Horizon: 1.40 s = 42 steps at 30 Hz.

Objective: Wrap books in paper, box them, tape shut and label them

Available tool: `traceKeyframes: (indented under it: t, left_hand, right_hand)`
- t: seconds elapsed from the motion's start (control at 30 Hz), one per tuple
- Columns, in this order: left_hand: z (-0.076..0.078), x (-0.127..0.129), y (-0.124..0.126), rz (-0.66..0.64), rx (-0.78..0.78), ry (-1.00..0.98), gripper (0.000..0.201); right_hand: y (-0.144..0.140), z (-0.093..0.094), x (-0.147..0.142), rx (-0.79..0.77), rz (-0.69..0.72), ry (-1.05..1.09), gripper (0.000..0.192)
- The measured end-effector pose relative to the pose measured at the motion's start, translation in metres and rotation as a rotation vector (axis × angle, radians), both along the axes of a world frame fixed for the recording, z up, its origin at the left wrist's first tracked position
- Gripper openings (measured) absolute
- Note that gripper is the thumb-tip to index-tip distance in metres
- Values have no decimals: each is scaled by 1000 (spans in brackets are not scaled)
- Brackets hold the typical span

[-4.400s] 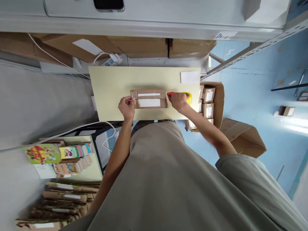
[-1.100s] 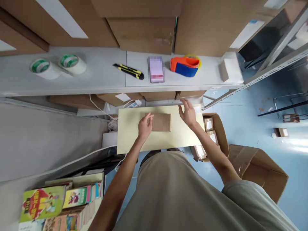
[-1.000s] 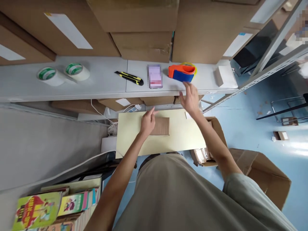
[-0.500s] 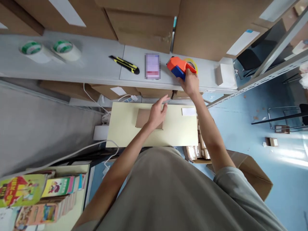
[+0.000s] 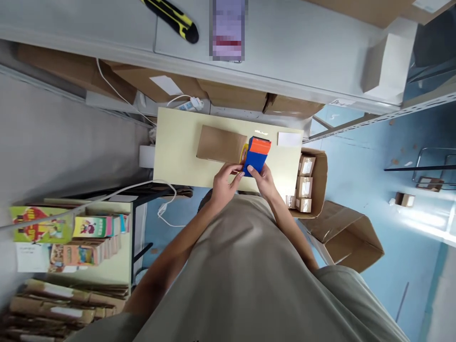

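My right hand [image 5: 262,179] is closed round the lower end of a blue and orange tape dispenser [image 5: 257,156], its thumb on the blue face. The toothed edge of the dispenser points away from me, and part of a yellow tape roll [image 5: 244,153] shows on its left side. At the dispenser's lower left corner, my left hand [image 5: 225,183] has its thumb and fingers drawn together against it; the exact spot they pinch is partly hidden. Just left of the dispenser, a closed brown cardboard box [image 5: 220,143] lies on the pale yellow table [image 5: 174,152].
A white label [image 5: 289,139] lies at the table's right. On the grey shelf [image 5: 285,52] are a utility knife [image 5: 174,21], a blurred-out phone-like rectangle [image 5: 228,31] and a white box [image 5: 386,69]. Right of the table, a carton [image 5: 319,183] holds small boxes. Books [image 5: 89,227] stand lower left.
The tape dispenser has come off the shelf in my right hand, down to the table beside the box. My left hand has moved from above the box to the dispenser. My view has tilted down.
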<state>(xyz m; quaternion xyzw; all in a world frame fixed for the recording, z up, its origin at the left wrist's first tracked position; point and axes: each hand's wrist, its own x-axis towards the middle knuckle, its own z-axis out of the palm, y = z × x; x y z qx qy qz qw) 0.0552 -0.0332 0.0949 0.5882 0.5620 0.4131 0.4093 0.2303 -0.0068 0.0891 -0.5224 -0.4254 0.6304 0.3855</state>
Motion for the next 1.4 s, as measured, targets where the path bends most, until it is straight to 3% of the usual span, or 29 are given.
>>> traceKeyframes:
  t: [0.13,0.27,0.47,0.6,0.8,0.9,1.07,1.23,1.4]
  left_hand:
    - [-3,3,-14,-9,-39,48,32]
    - [0,1,-13,-89,-174,5,34]
    - [8,-23,24,-47,-417,-190,57]
    - [18,-33,49,-154,-487,-214,58]
    - [23,-27,50,-288,-477,-173,50]
    - [9,-27,41,-272,-466,-155,51]
    - [-33,-26,21,-148,-445,-192,59]
    - [-74,-17,-4,32,-499,-281,64]
    - [-100,-17,-27,145,-498,-360,64]
  right_hand:
    - [-9,-8,6,-32,41,0,80]
    - [-14,-14,18,-32,105,-33,77]
    - [-27,-12,37,6,236,-90,74]
    - [-37,-3,52,16,349,-105,69]
    - [-44,7,75,36,518,-204,58]
    - [-43,5,83,38,567,-251,55]
    - [-31,-8,89,49,639,-347,60]
    - [-15,-24,92,68,826,-524,68]
    - [-14,-23,101,41,991,-655,64]
